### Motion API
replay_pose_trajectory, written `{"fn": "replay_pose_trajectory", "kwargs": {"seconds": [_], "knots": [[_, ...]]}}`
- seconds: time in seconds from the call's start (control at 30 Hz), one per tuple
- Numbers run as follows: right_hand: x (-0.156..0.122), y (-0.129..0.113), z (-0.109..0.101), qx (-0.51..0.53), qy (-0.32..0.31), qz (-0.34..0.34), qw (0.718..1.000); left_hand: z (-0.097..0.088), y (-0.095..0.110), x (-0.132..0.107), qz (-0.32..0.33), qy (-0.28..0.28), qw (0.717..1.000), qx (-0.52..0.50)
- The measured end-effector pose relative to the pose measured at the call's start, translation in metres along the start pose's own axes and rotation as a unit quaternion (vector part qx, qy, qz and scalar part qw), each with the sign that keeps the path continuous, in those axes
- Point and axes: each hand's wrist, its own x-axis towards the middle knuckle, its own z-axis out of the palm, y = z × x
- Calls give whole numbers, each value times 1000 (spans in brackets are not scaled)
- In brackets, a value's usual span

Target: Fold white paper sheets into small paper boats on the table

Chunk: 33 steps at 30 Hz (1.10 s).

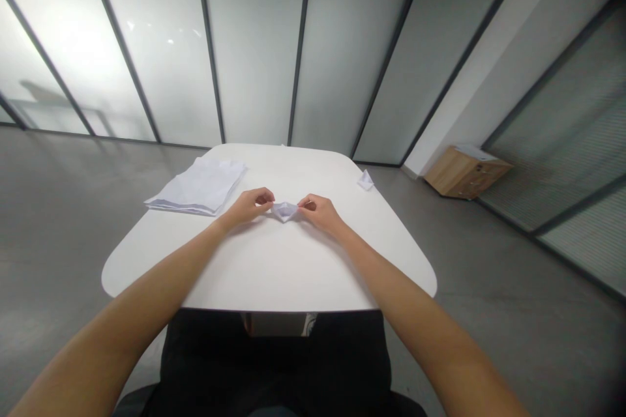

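Observation:
A small folded piece of white paper (284,210), shaped like a paper boat, sits in the middle of the white table (274,267). My left hand (249,205) pinches its left end between the fingers and thumb. My right hand (315,214) grips its right end the same way. Both wrists are low, close to the tabletop, and the fingers hide the paper's tips. To the left of my left hand lies a loose stack of white paper sheets (198,187). A small folded white paper piece (366,180) rests near the table's far right edge.
The table has rounded corners and stands on a grey floor, with my dark-clothed lap at its near edge. Frosted glass panels with dark frames run behind it. A low wooden drawer cabinet (464,172) stands on the floor at the right.

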Motion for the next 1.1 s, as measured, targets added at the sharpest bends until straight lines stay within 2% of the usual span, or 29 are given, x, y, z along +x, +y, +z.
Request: {"fn": "replay_pose_trajectory", "kwargs": {"seconds": [0.23,0.67,1.1], "knots": [[1,2,-3,-12,-12,32,999,-3,-4,1,-5,-21,999,47],[2,7,-12,-44,-34,40,998,-11,-17,-2,-24,-59,997,35],[3,9,-10,-52,-31,-33,998,-8,-12,-2,-31,-18,999,-1]]}}
